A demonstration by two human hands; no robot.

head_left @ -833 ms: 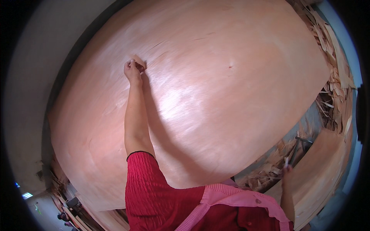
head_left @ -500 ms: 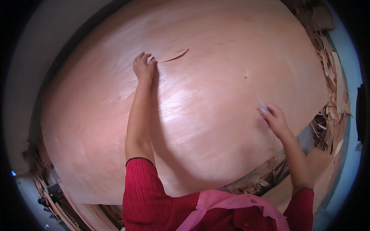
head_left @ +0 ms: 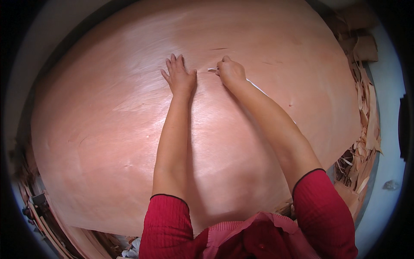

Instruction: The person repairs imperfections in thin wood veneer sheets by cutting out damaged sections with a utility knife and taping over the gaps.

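One huge sheet fills most of the view, its top cut off. Scraps crowd its right side, dim toward the rim. The left hand lies spread on the sheet; the right hand, apart from it, clamps something mostly hidden. A white strip is half covered by the forearm; a smaller white tip pokes from the fist. Whether they join, I cannot tell.

Bluish floor right; grey surface left, perhaps floor or wall.

A woodworking shop, shown by the large veneer sheet and offcuts.
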